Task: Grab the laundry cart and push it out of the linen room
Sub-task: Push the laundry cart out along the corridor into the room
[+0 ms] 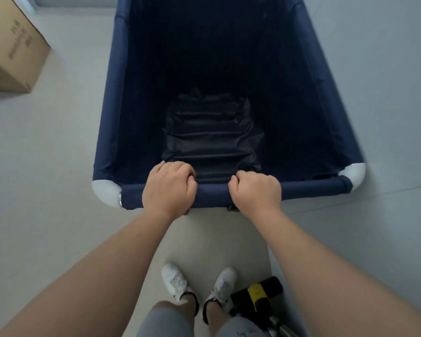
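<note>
The laundry cart (112, 113) is a deep navy fabric bin on a frame with white corner joints, filling the middle of the view. Its inside looks dark and holds only wrinkled fabric at the bottom. My left hand (168, 188) is closed over the near top rail, left of centre. My right hand (255, 190) grips the same rail just to the right. Both arms are stretched forward.
A brown cardboard box (12, 47) stands on the floor at the upper left. A pale wall (387, 93) runs close along the cart's right side. A black and yellow tool (258, 295) lies by my right shoe. Light floor stretches left of the cart.
</note>
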